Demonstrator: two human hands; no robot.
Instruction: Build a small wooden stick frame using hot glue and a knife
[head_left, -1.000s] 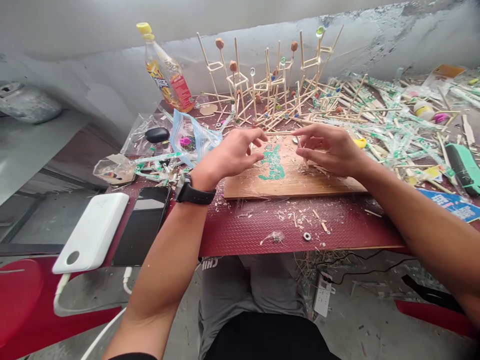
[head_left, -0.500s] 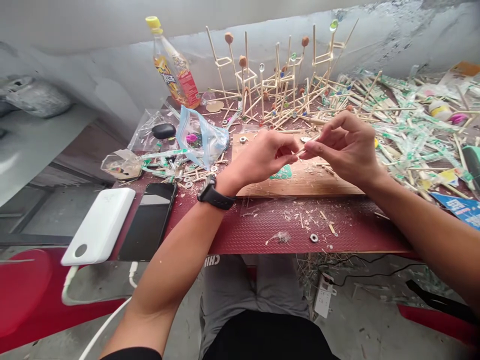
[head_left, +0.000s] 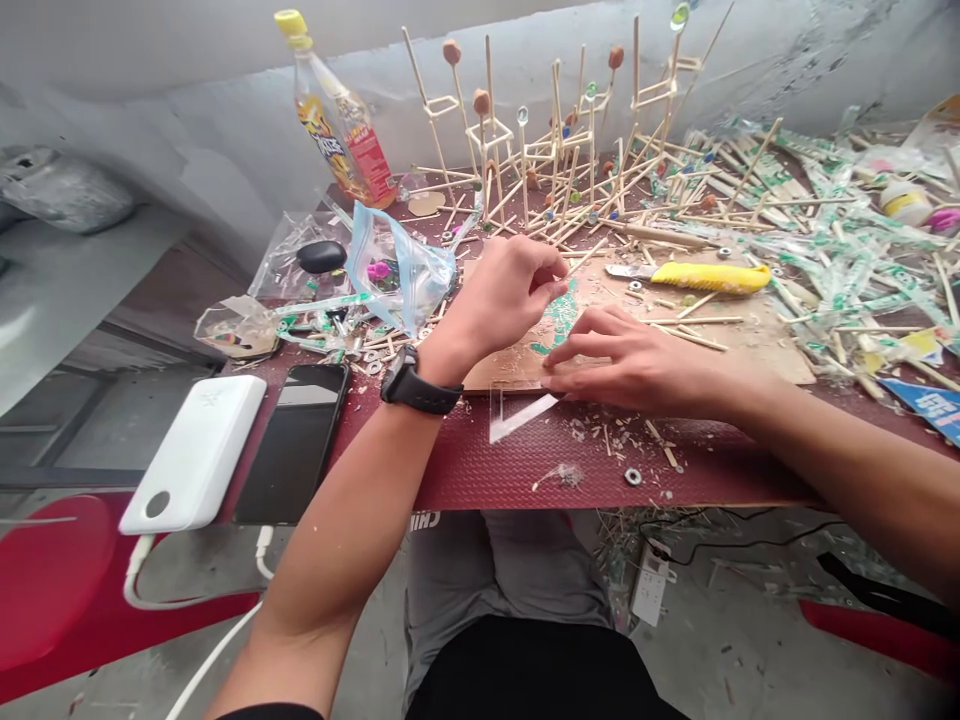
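My left hand (head_left: pixel 510 295) is closed in a pinch on a thin wooden stick (head_left: pixel 586 257) that points up and to the right, above a wooden board (head_left: pixel 757 345) with a green print. My right hand (head_left: pixel 626 362) lies low at the board's front edge, fingers pressed on a clear plastic triangle ruler (head_left: pixel 517 415) on the red table mat (head_left: pixel 480 465). A yellow-handled knife (head_left: pixel 697 275) lies on the board behind my right hand. A watch sits on my left wrist.
Stick structures with beads (head_left: pixel 555 140) stand at the back. A drink bottle (head_left: pixel 337 120), plastic bags (head_left: pixel 397 265), a black phone (head_left: pixel 292 440) and a white power bank (head_left: pixel 195 455) are on the left. Sticks and wrappers (head_left: pixel 840 240) litter the right. Washers (head_left: pixel 634 476) and shavings lie near the front edge.
My hands were together on the stick half a second ago. Now the right hand has dropped onto the clear ruler, and the left hand keeps the stick alone. The knife has come into sight.
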